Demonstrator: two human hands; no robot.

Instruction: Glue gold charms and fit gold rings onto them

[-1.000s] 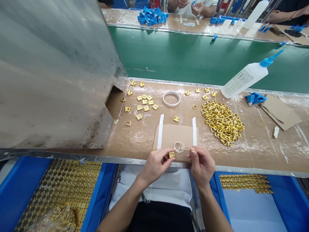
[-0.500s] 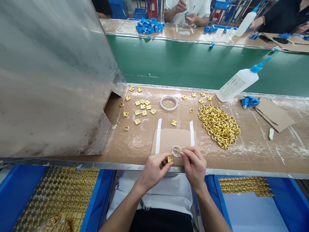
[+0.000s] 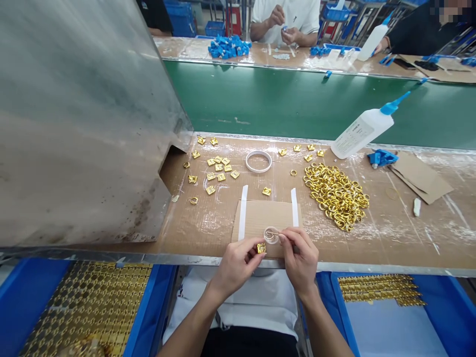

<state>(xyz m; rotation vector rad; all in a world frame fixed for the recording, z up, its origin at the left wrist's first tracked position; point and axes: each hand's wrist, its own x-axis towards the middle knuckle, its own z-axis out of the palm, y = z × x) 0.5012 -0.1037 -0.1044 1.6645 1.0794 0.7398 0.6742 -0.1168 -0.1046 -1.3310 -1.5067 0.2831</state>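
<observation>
My left hand (image 3: 238, 263) pinches a gold square-topped ring (image 3: 261, 248) between thumb and fingers, just over the front edge of the bench. Between the fingertips of my right hand (image 3: 300, 253) is a thin stick (image 3: 275, 233), its tip pointing left over a small clear round dish (image 3: 268, 242). That dish rests on a cardboard sheet (image 3: 269, 213) held down by two white tape strips. Behind it a lone gold square piece (image 3: 267, 191) lies on the bench. Whether the stick touches the dish's contents cannot be made out.
Right of the cardboard lies a heap of gold rings (image 3: 336, 196), with a white squeeze bottle (image 3: 362, 131) behind. A tape roll (image 3: 259, 161) and scattered gold square pieces (image 3: 219, 167) lie left. A metal housing (image 3: 85, 124) borders the left side. Co-workers sit beyond the green belt (image 3: 282, 104).
The camera view has shifted slightly. Both hands keep nearly the same place and grip; the stick's tip has moved a little within the dish.
</observation>
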